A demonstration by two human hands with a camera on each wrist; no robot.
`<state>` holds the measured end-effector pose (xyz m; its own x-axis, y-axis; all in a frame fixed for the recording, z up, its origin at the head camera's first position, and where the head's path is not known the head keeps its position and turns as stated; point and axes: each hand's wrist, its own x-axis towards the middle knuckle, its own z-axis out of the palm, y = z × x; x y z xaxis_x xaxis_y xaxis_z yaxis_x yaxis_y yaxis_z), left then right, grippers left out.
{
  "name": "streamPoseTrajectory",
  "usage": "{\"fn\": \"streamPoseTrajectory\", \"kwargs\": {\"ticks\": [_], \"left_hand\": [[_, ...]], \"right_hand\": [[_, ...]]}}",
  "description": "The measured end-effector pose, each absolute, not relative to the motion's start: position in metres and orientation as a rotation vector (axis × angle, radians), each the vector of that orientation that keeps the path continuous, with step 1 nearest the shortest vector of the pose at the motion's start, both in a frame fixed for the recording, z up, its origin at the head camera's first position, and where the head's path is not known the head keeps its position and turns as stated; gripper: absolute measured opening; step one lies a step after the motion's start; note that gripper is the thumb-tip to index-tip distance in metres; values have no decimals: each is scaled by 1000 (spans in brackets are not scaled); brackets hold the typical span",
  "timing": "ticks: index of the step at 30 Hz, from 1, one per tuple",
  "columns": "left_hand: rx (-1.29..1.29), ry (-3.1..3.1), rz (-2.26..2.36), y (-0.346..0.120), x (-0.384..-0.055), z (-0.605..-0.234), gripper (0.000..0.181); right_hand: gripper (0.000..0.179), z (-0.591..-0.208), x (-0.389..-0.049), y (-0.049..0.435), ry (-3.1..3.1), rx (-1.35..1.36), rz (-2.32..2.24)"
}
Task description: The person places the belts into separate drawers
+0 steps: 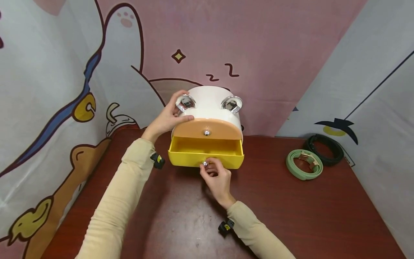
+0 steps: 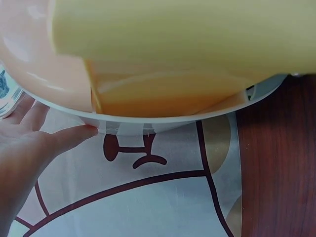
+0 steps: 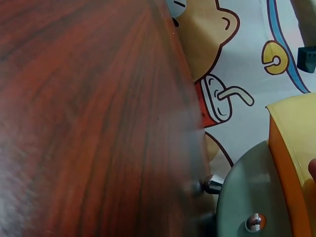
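A small white storage box with two silver round eyes stands on the table. Its upper orange drawer is closed, while the lower yellow drawer is pulled out, and no contents show inside. My left hand holds the box's left side by the silver eye, thumb along the front edge. In the left wrist view that thumb touches the white rim. My right hand pinches the yellow drawer's silver knob between thumb and fingers. Only a fingertip of it shows in the right wrist view.
A rolled green belt and a rolled black belt lie on the right of the dark red wooden table. A cartoon-printed cloth stands behind the table and along its sides.
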<state>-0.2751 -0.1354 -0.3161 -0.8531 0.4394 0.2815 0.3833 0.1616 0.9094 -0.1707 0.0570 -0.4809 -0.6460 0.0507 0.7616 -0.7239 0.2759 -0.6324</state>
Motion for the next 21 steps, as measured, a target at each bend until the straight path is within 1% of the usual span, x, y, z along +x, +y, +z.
{"fn": "streamPoseTrajectory", "kwargs": {"ticks": [6,13,21], "left_hand": [[833,2346,1829,-135,-276,-316,75],[807,2347,1829,-139,-293,-335,79],[802,2346,1840,-140,-295,-337,78]], "right_hand": [[29,-483,-166,58,-1848,641,1428],[30,-484,-161,61,-1865,645,1422],[32,-484,-152,62,-1864,670,1426]]}}
